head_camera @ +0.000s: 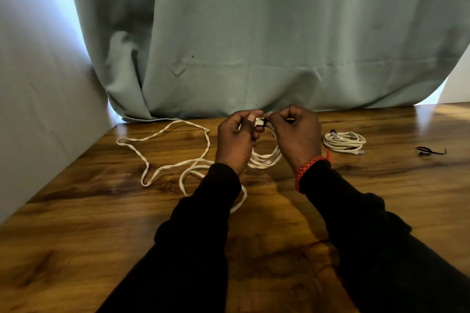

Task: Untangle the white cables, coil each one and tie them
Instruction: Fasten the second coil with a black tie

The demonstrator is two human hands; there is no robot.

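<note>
White coil [264, 160] seemingly between both hands [236, 142]

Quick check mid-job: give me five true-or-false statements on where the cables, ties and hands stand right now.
1. Both hands, left hand and right hand, hold one coiled cable. True.
2. A finished coil lies right of the hands. True.
3. The loose cable on the left is neatly coiled. False: it sprawls in open loops.
4. The spare black tie lies on the table, untouched. True.
5. The finished coil rests on the curtain. False: it lies on the table.
</note>
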